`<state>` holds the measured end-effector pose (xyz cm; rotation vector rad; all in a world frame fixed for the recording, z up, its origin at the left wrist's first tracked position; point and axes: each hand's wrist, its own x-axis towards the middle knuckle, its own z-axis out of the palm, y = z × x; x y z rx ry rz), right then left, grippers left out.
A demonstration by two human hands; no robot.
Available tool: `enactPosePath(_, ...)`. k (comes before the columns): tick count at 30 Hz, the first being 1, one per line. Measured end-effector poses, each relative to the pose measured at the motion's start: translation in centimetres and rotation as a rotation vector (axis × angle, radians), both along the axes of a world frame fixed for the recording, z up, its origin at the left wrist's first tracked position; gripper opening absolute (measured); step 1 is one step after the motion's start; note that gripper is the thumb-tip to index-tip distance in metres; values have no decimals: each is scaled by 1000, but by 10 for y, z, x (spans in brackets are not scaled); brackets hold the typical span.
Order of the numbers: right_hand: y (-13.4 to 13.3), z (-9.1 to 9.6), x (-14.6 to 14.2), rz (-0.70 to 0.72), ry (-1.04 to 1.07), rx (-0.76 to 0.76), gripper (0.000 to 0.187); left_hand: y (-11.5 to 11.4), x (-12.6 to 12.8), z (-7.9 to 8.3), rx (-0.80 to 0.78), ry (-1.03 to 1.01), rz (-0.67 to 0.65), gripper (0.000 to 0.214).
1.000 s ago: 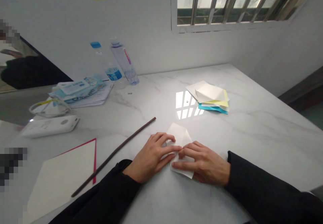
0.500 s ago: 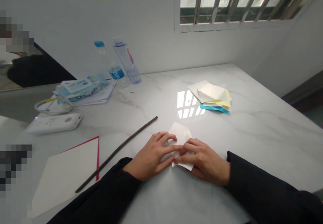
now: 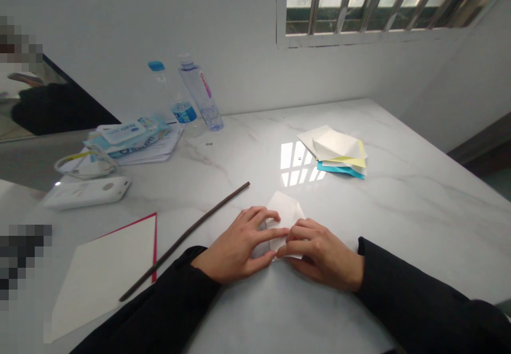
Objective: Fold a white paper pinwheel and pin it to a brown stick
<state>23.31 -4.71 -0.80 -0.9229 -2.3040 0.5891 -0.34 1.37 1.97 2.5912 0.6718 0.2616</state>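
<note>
A folded piece of white paper (image 3: 284, 205) lies on the marble-patterned table between my two hands. My left hand (image 3: 245, 245) rests on its left side with fingers apart, the index finger stretched across the paper and the thumb at its lower edge. From the right, my right hand (image 3: 321, 253) bends over the lower part of the paper, its fingers drawn together at a fold. The fingers hide much of that fold and the right edge. Left of my hands, a thin dark brown stick (image 3: 191, 231) lies partly over a cream sheet (image 3: 107, 274) with a red edge.
A stack of folded papers (image 3: 339, 154) in white, yellow and blue lies at the back right. Two plastic bottles, one blue-capped (image 3: 183, 110) and one clear (image 3: 205, 98), stand by the wall. A wipes pack (image 3: 130, 136) and a white device (image 3: 88, 193) sit left.
The white flap near my right fingers was raised and showing at the lower edge; now it is lower and mostly covered. My left hand has hardly moved.
</note>
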Motion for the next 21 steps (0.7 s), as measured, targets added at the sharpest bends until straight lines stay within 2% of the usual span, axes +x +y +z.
enactPosePath(11, 2, 0, -1, -48, 51, -119, 17, 1, 0, 1, -7, 14, -16, 54)
enactPosePath(21, 4, 0, 2, -125, 105, -258, 24, 1, 2, 10, -48, 33, -16, 44)
